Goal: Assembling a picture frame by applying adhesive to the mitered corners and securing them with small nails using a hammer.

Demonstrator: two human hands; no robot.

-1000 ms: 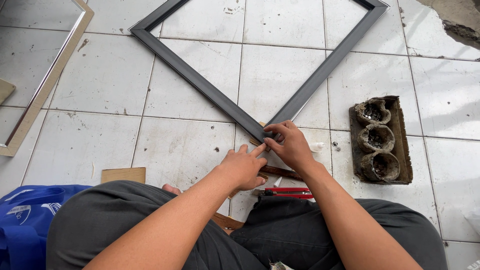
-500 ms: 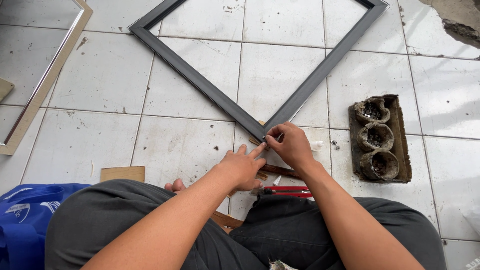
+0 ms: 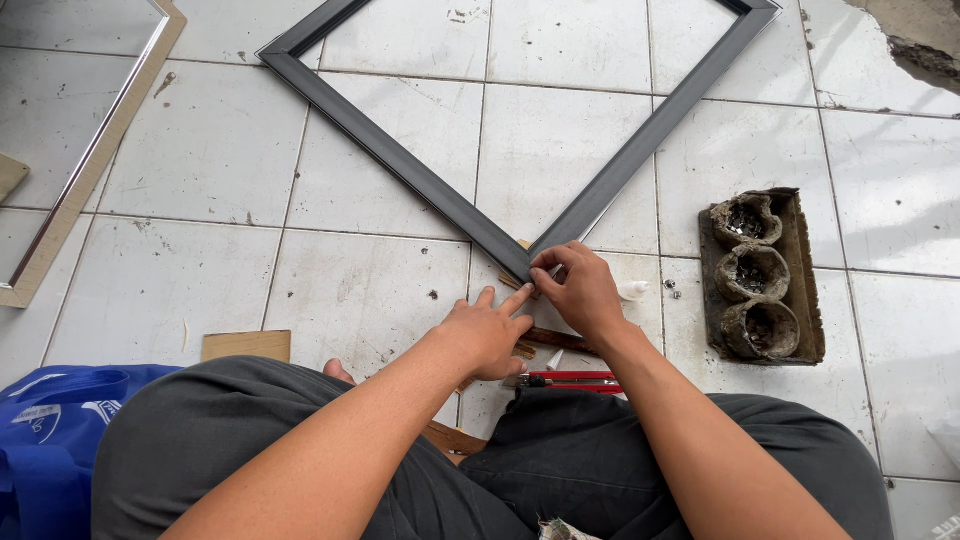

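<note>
On the white tiled floor (image 3: 370, 290), in front of a person sitting with knees spread in dark grey trousers, a dark grey rectangular frame (image 3: 400, 165) lies flat and turned like a diamond, its nearest corner pointing at the person. Both hands meet at that corner. The left hand (image 3: 487, 335) rests palm down on the tile just below the corner, fingers spread and its forefinger stretched up to touch the joint; it grips nothing. The right hand (image 3: 580, 288) sits right on the corner, thumb and fingertips drawn together in a pinch at the frame's mitred joint; whether a small piece lies between them cannot be made out. The two hands touch or nearly touch at the fingertips. Under the hands lie thin brown wooden strips (image 3: 555, 340), and nearer the lap a red-handled tool (image 3: 570, 379) lies on the floor. A small white cap-like piece (image 3: 632, 291) sits just right of the right hand. Further right, well apart from the frame, stands a grimy brown tray with three round hollows (image 3: 758, 275). At the far left edge a pale wood-framed mirror (image 3: 75, 170) lies on the tiles; a flat piece of brown board (image 3: 245, 345) and a blue bag (image 3: 50, 430) lie by the left knee.
</note>
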